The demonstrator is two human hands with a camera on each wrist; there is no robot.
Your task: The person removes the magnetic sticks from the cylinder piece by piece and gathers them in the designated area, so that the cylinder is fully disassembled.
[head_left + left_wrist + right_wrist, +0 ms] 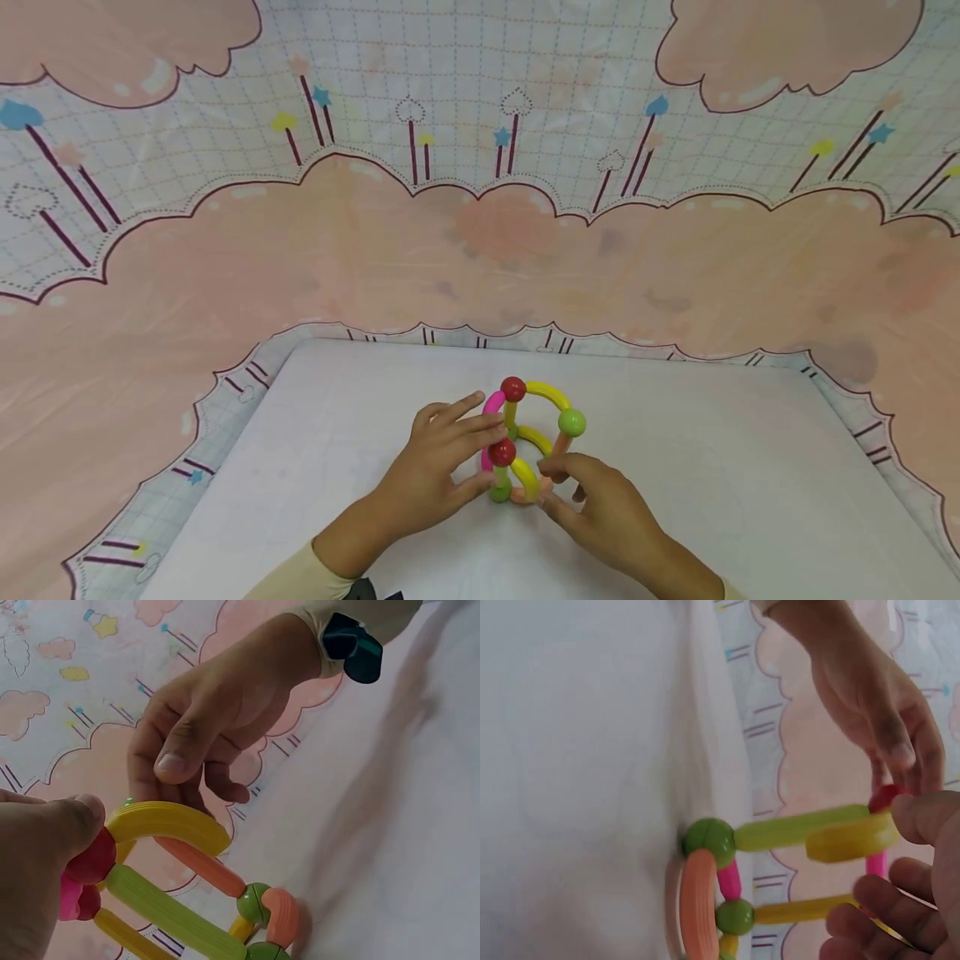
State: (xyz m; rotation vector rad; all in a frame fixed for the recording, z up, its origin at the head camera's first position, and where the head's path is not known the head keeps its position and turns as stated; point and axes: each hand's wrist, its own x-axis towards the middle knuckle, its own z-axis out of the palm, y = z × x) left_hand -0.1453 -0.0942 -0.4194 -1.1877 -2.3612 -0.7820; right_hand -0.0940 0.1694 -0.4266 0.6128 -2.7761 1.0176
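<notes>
Beige sleeve cloth (pixel 296 575) is leading to the left hand (pixel 438 458), whose fingers are stretching apart, fairly straight, across a pink curved rod (pixel 492 403) and the nearer red ball (pixel 502 452); a yellow curved rod (pixel 528 482) is extending from that ball; the whole rod-and-ball frame (pixel 536 439) is standing on the white desk (pixel 712 450), between both hands; the right hand (pixel 618 517) is sitting beside it, thumb and bent forefinger leaving a gap.
</notes>
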